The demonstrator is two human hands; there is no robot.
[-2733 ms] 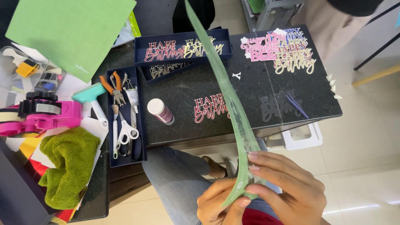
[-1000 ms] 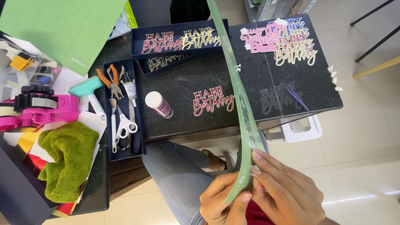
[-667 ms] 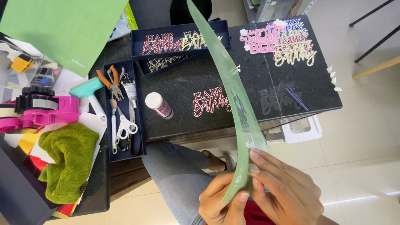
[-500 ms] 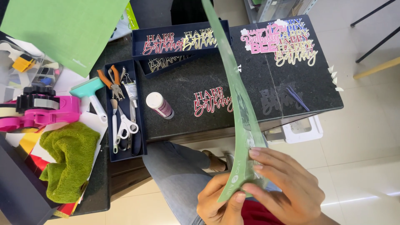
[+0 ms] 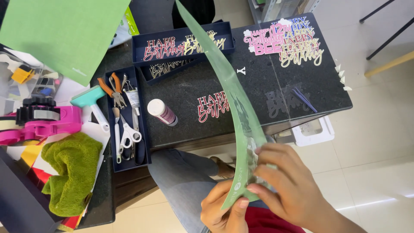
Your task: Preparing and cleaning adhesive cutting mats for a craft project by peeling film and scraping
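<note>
I hold a long, thin green cutting mat (image 5: 224,82) edge-on, bent in a curve that rises from my lap over the table. My left hand (image 5: 224,211) grips its near bottom corner from underneath. My right hand (image 5: 289,185) pinches the same end from the right, fingers pressed on the mat's face. Behind the mat, a red and white paper birthday cutout (image 5: 213,105) lies on the black stone table (image 5: 302,73).
A navy tray (image 5: 144,129) holds scissors (image 5: 127,133), pliers and other tools. Beside it lies a glue bottle (image 5: 161,112). Also in view are a second green mat (image 5: 64,30), pink tape dispenser (image 5: 43,123), green cloth (image 5: 71,172), stacked birthday cutouts (image 5: 284,41) and navy tweezers (image 5: 304,99).
The mat has swung and flexed a little side to side in my hands; both hands keep their grip on its near end. The table items have not moved.
</note>
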